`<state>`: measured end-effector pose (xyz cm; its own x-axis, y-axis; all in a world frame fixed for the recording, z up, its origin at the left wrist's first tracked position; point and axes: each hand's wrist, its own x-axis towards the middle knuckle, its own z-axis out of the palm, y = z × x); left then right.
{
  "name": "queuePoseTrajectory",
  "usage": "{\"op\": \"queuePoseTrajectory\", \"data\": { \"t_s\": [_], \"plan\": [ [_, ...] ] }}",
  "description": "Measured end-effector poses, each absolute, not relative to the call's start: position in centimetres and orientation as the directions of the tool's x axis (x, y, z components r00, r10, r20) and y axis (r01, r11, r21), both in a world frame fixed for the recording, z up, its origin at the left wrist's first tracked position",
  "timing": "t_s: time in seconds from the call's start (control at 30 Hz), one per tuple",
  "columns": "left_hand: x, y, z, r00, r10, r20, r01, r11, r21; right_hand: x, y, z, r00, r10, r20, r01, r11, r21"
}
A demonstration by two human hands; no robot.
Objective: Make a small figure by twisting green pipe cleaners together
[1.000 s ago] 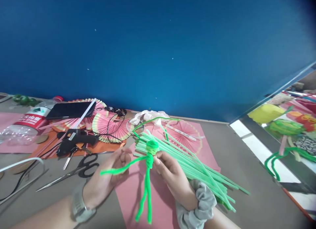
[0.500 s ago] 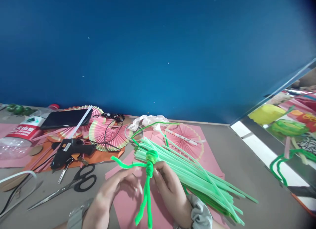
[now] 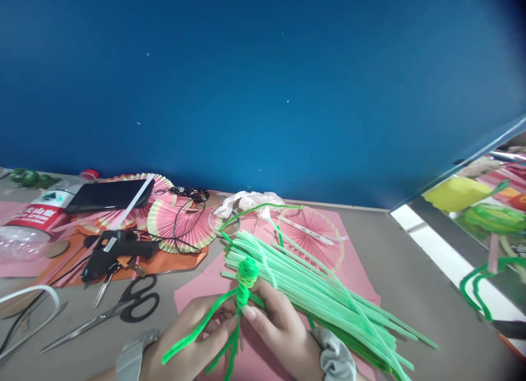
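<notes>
A bright green pipe-cleaner figure (image 3: 247, 271) with a coiled round head, a wrapped body and loose strands stands upright between my hands. My left hand (image 3: 207, 329) is closed around its body from the left, with one long strand lying across my fingers. My right hand (image 3: 279, 326) pinches the body from the right, thumb in front. Below, the other strands hang down over a pink sheet (image 3: 258, 353). Right behind my right hand lies a large bundle of pale green pipe cleaners (image 3: 329, 299).
Scissors (image 3: 135, 304), a black glue gun (image 3: 113, 252), a plastic bottle (image 3: 35, 219) and a black phone (image 3: 109, 195) lie to the left. Pleated paper fans (image 3: 181, 222) and a white marker (image 3: 306, 230) lie behind. A blue panel (image 3: 263, 96) stands at the back.
My left hand has moved in and closed on the figure's body. The left strand has swung down toward me, and my right thumb now presses the body lower down.
</notes>
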<state>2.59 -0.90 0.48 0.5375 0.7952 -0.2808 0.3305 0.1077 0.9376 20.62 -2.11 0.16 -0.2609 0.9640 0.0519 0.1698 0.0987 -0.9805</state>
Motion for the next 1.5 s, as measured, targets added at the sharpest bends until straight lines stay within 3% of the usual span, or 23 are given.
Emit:
{"op": "queuePoseTrajectory", "data": {
  "t_s": [0.27,0.47,0.7,0.93,1.1,1.23,1.37,1.47,1.5],
  "plan": [
    [3.0,-0.6,1.4,0.679,0.697,-0.231,0.229,0.098,0.968,19.9,-2.1,-0.1,-0.395,0.917,-0.057,0.061,-0.036,-0.998],
    [3.8,-0.8,0.7,0.518,0.816,-0.256,0.438,0.004,0.899,20.2,-2.0,0.2,-0.313,0.950,-0.018,0.131,0.024,-0.991],
    [3.8,-1.1,1.0,0.469,0.883,-0.021,0.505,-0.249,0.826,20.1,-1.9,0.2,-0.247,0.969,0.035,0.215,0.089,-0.972],
    [3.4,-0.6,2.3,0.488,0.861,-0.144,0.604,-0.214,0.767,20.0,-2.0,-0.3,-0.254,0.965,0.068,0.288,0.142,-0.947],
    [3.3,-0.2,2.7,0.557,0.823,-0.112,0.572,-0.283,0.770,19.6,-2.8,-0.3,-0.255,0.963,0.083,0.297,0.160,-0.941],
    [3.2,-0.4,3.4,0.667,0.717,-0.204,0.515,-0.244,0.822,19.6,-3.0,0.2,-0.221,0.971,0.090,0.241,0.144,-0.960],
    [2.5,-0.4,3.6,0.840,0.444,-0.310,0.368,-0.049,0.928,20.0,-2.5,0.8,-0.187,0.980,0.073,0.189,0.109,-0.976],
    [1.9,0.1,2.6,0.934,0.249,-0.255,0.220,0.162,0.962,20.3,-2.3,1.2,-0.214,0.976,0.041,0.157,0.076,-0.985],
    [1.7,0.3,2.1,0.971,0.173,-0.163,0.115,0.258,0.959,20.3,-2.4,1.3,-0.235,0.972,0.031,0.151,0.068,-0.986]
  ]
}}
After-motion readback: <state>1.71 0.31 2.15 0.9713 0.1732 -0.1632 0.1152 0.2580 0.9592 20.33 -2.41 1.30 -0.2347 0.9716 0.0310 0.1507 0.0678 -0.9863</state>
